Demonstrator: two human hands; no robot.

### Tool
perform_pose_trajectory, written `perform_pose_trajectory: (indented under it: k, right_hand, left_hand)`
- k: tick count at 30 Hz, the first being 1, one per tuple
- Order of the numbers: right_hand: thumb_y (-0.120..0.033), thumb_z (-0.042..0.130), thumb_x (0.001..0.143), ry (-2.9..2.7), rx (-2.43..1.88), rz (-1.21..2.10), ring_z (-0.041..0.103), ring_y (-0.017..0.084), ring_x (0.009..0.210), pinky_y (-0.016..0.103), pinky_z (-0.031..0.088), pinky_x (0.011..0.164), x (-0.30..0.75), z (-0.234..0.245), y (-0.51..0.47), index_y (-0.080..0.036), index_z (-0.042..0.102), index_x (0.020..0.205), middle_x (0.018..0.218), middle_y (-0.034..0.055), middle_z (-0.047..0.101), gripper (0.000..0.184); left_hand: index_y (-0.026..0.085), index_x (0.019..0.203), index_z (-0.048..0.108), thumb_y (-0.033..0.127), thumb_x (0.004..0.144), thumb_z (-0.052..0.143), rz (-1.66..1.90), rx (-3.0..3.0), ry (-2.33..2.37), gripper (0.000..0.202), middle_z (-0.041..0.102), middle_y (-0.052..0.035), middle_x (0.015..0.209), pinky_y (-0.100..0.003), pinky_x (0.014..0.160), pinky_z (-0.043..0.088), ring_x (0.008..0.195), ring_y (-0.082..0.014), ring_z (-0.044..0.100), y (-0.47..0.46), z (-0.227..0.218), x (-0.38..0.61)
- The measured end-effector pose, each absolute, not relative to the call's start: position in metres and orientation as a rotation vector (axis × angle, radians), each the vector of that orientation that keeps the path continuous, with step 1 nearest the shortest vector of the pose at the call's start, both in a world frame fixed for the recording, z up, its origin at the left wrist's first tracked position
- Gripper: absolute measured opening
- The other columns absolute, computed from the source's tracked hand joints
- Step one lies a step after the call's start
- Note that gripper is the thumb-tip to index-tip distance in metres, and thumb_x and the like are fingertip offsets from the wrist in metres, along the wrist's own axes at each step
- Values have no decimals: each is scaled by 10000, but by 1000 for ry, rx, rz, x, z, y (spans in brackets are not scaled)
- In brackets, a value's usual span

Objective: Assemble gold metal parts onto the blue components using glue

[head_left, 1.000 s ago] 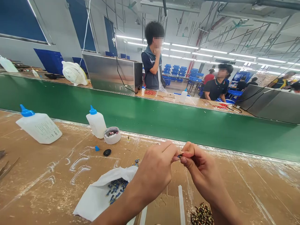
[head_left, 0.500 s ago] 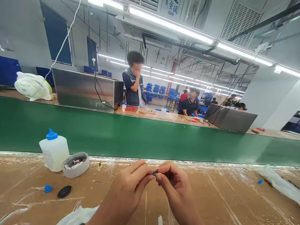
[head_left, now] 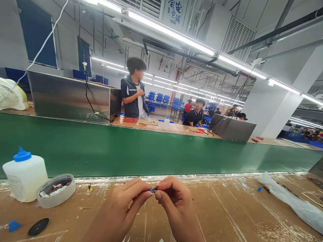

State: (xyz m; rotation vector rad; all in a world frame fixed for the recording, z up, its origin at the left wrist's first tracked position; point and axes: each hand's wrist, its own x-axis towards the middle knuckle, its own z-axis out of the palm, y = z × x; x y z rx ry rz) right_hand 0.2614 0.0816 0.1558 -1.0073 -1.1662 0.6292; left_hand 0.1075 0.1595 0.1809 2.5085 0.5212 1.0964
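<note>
Brown cardboard-topped workbench (head_left: 227, 215), surface covered in clear film.

Left end, by the far edge: a white plastic squeeze bottle with blue cap (head_left: 24, 179), upright. Just beside it to the right is a shallow round white tub (head_left: 57, 191) with scraps inside; I cannot tell whether the two touch. Near-left corner: a small blue loose cap (head_left: 13, 226) and a flat black round disc (head_left: 38, 227), lying apart from each other.

Centre, near edge: the left hand (head_left: 118, 211) and right hand (head_left: 176, 205) are raised over the bench, fingertips meeting. Between them is a tiny blue part (head_left: 152, 190), pinched by thumb and forefinger of each hand, with the other fingers curled in. Both grips are clenched tight on it. The part is mostly hidden, so its shape cannot be told. It sits above the bench, just short of the far edge, with the long green conveyor belt (head_left: 164, 153) behind it.

Right end, towards the far-right corner: a crumpled clear plastic bag (head_left: 290, 201) lies flat, with a small blue piece (head_left: 259, 189) just beside its left tip.
</note>
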Motion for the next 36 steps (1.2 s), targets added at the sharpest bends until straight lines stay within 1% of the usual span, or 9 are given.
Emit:
perform_pose_trajectory:
  k: [6, 11, 13, 17, 23, 27, 32, 34, 36]
  right_hand:
    - [-395, 740, 821, -1078, -977, 744, 566, 134, 705, 264, 460, 667, 262, 155, 84, -190, 671, 874, 789, 27, 658, 223]
    - [-405, 759, 803, -1055, -968, 784, 555, 123, 684, 254, 450, 657, 262, 155, 83, -190, 672, 872, 759, 15, 647, 242]
    - [-406, 750, 813, -1068, -975, 775, 550, 125, 692, 256, 442, 661, 261, 154, 83, -191, 667, 869, 766, 15, 642, 237]
    - [-398, 705, 851, -1126, -974, 697, 521, 132, 702, 266, 422, 652, 261, 156, 82, -190, 642, 832, 775, 15, 598, 218]
    - [-350, 664, 876, -1236, -970, 631, 468, 136, 699, 277, 388, 643, 260, 159, 80, -197, 554, 753, 761, 4, 524, 225]
    - [-328, 636, 890, -1256, -962, 655, 473, 142, 713, 288, 386, 661, 259, 156, 82, -205, 522, 746, 772, 5, 528, 221]
    - [-303, 635, 884, -1269, -972, 654, 492, 149, 720, 293, 387, 669, 260, 157, 86, -209, 519, 731, 775, 9, 548, 213]
    - [-281, 642, 870, -1268, -991, 645, 506, 153, 727, 294, 394, 678, 261, 159, 88, -212, 523, 729, 781, 10, 563, 197]
    - [-268, 645, 859, -1259, -990, 660, 517, 152, 723, 291, 401, 676, 262, 162, 89, -216, 522, 724, 778, 8, 571, 190]
  left_hand:
    - [237, 845, 652, 299, 987, 460, 1167, 2518, 463, 246, 676, 20, 756, -179, 603, 481, 699, -130, 662, 159, 181, 108]
    - [231, 811, 632, 293, 982, 471, 1182, 2519, 482, 242, 681, 22, 751, -173, 588, 479, 676, -124, 657, 158, 180, 107]
    - [236, 842, 635, 276, 983, 467, 1175, 2516, 474, 224, 687, 26, 761, -171, 591, 484, 668, -119, 654, 158, 180, 107]
    - [248, 911, 645, 236, 980, 459, 1196, 2528, 427, 199, 688, 17, 791, -172, 614, 505, 716, -128, 670, 157, 181, 107]
    - [221, 762, 582, 165, 957, 441, 1274, 2592, 353, 246, 651, 10, 710, -181, 544, 491, 642, -131, 650, 158, 176, 107]
    - [234, 806, 609, 138, 942, 433, 1303, 2655, 346, 242, 681, 22, 730, -180, 510, 484, 604, -122, 650, 158, 176, 107]
    - [274, 859, 639, 156, 935, 439, 1414, 2659, 323, 244, 689, 67, 676, -170, 455, 468, 512, -99, 631, 160, 180, 111]
    - [285, 902, 650, 178, 929, 457, 1450, 2644, 312, 222, 709, 73, 711, -159, 470, 493, 538, -98, 655, 165, 175, 113]
    - [319, 998, 667, 224, 932, 480, 1467, 2625, 308, 220, 731, 87, 776, -154, 490, 520, 581, -102, 679, 172, 164, 113]
